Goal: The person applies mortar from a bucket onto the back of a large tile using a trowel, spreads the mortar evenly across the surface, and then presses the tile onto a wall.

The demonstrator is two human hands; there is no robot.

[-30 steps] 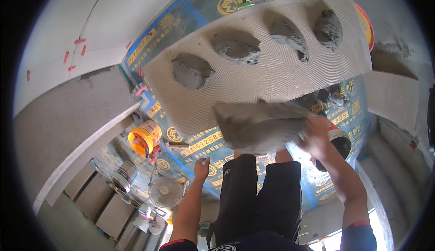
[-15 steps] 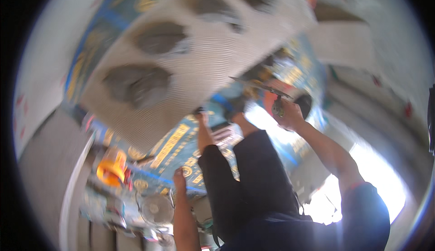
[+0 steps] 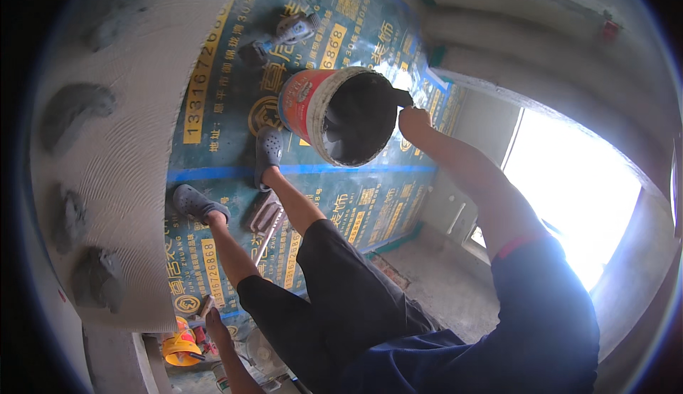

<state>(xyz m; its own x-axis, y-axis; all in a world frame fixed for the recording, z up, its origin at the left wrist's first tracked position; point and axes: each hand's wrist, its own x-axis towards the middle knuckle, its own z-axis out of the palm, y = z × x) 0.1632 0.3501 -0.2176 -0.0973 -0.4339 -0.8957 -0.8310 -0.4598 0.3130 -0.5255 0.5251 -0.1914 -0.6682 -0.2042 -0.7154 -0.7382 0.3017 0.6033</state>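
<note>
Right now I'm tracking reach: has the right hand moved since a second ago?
Yes: the right hand has moved away from the ridged slab, to the open bucket.

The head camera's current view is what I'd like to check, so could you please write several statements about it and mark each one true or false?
1. The right hand grips a dark tool at the mouth of the red bucket. True.
2. The left hand is inside the red bucket too. False: it is well apart from it, nearest in the picture to the yellow-orange bucket.
3. The person wears grey clogs. True.
4. The ridged slab has nothing on its surface. False: dark grey lumps sit on it.
5. A strip of blue tape crosses the printed floor covering. True.
</note>
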